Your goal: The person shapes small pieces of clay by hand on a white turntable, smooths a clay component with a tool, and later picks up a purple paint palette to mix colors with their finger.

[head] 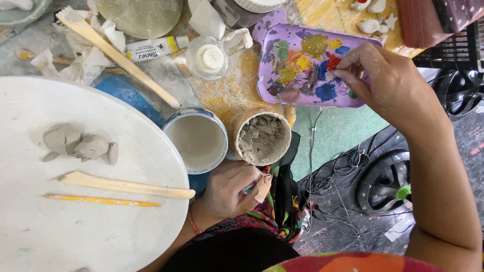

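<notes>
Right hand [385, 83] pinched on a thin brush, tip in red paint [333, 61] on the purple palette [353, 43]. Left hand [232, 189] gripping a small flat clay piece [262, 188] beside the clay jar [262, 137]. Best loaded lightly, piece held steady.

- A small white paint tube with a yellow band and a white cap [154, 49] lies slanted in the upper left-centre of the frame, on the messy work surface, just beside crumpled white tissue [85, 55] and a long wooden stick [118, 58]. Its label is white with dark print and a yellow stripe near the cap end.
- No other label, sign or screen shows; the pots and cups in the middle of the frame are plain.
</notes>
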